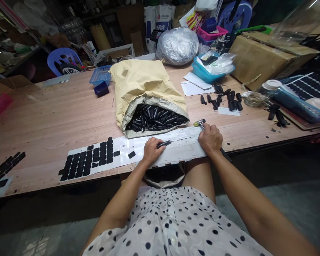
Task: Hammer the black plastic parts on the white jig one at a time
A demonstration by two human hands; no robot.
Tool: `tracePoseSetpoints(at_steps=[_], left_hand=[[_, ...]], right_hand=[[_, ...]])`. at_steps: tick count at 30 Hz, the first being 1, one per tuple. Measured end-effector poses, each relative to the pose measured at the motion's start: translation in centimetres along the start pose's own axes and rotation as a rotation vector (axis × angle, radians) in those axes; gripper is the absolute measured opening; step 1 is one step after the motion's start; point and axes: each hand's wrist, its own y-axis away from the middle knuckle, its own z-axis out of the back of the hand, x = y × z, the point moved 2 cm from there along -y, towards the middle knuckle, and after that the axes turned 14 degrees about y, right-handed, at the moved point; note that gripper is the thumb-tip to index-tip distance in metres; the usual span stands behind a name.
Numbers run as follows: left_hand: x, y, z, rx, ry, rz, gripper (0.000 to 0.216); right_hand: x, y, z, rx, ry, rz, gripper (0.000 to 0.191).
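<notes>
Black tube (pixel 164 144) sits pinched in the left hand (pixel 151 151) over the white sheet (pixel 184 147) at the surface (pixel 56 121) edge; the right hand (pixel 210 139) is closed round a tool (pixel 200 123). The overhanging sheet could slide off; the tool might slip toward fingers.

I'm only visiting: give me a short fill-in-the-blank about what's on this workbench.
1. The tan sack lying on the table is full of ____ parts.
2. The left hand holds a slim part over a sheet that is ____.
3. The right hand, gripping a tool, rests on that sheet to the ____ of the left hand.
Missing words: black; white; right.
</notes>
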Motion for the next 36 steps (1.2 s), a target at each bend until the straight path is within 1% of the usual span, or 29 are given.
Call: tracePoseSetpoints(at_steps=[3,6,8,11,13,16,17,19,21,23,25,28,32,34,36], left_hand=[[0.6,-0.3,-0.1,-0.009,0.068,0.003,0.011],[0.8,-0.5,0.1,-0.014,0.105,-0.008,0.013],[0.9,-0.4,0.1,-0.023,0.133,-0.007,0.015],[1.1,-0.4,-0.1,-0.036,0.177,0.001,0.013],[1.1,-0.4,-0.2,-0.038,0.196,0.008,0.010],[1.2,-0.5,-0.4,-0.028,0.198,0.010,0.011],[1.2,-0.6,-0.4,-0.024,0.194,0.009,0.012],[1.2,-0.7,-0.5,-0.016,0.190,0.013,0.013],[1.1,-0.8,-0.5,-0.007,0.190,0.022,0.013],[1.1,-0.8,-0.5,0.001,0.192,0.026,0.015],[1.1,-0.8,-0.5,0.010,0.195,0.020,0.017],[1.3,-0.9,-0.5,0.034,0.207,0.005,0.021],[1.5,-1.1,-0.4,0.070,0.220,-0.010,0.022],[1.5,-1.1,-0.3,0.082,0.219,-0.015,0.019],[1.4,-1.1,-0.2,0.084,0.211,-0.016,0.014]], right_hand=[[-0.5,-0.3,0.5,0.071,-0.036,-0.014,0.039],[-1.4,-0.5,0.8,0.180,-0.074,-0.030,0.042],[-2.2,-0.4,0.8,0.215,-0.086,-0.053,0.043],[-3.2,0.2,0.7,0.192,-0.106,-0.093,0.036],[-3.8,0.7,0.7,0.154,-0.147,-0.115,0.029],[-3.9,2.0,1.4,0.012,-0.282,-0.112,0.025],[-3.6,2.8,1.9,-0.029,-0.349,-0.091,0.025],[-2.5,4.6,3.0,-0.031,-0.500,-0.023,0.027],[-0.7,6.8,4.1,0.066,-0.635,0.074,0.033],[1.2,8.8,5.0,0.085,-0.680,0.175,0.038],[2.8,10.3,5.5,0.080,-0.675,0.264,0.041],[4.1,11.3,5.8,0.086,-0.628,0.345,0.045],[4.6,11.7,6.2,0.040,-0.536,0.372,0.048],[4.8,12.0,6.3,0.005,-0.480,0.394,0.049],[5.0,12.3,6.2,-0.002,-0.415,0.431,0.050]])
